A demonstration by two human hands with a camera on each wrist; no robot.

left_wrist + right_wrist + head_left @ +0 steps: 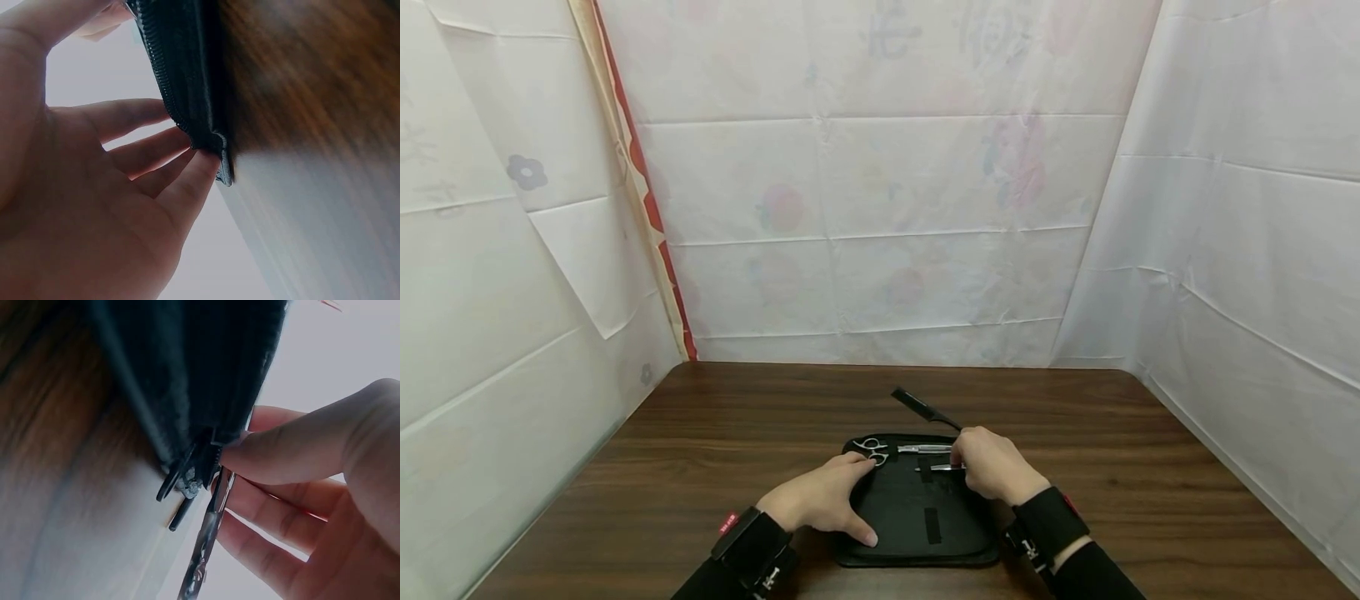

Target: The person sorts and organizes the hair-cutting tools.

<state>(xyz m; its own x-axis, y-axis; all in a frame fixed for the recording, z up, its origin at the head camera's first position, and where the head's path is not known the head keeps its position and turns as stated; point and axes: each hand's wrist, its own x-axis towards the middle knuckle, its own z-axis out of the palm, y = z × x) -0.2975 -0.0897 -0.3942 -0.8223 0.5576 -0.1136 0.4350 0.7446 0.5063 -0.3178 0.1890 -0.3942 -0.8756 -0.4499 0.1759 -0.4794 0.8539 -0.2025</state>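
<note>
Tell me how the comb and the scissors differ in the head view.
The comb is black; the scissors are silver. The comb narrows to a thin tail; the scissors have finger rings. The comb's visible part slants beyond the far edge of the case, while the scissors lie on it. Both are long and slim.

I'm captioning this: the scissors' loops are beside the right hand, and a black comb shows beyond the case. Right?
Not quite: the scissors' loops are beside the left hand, as the head view shows. A black comb does show beyond the case.
</note>
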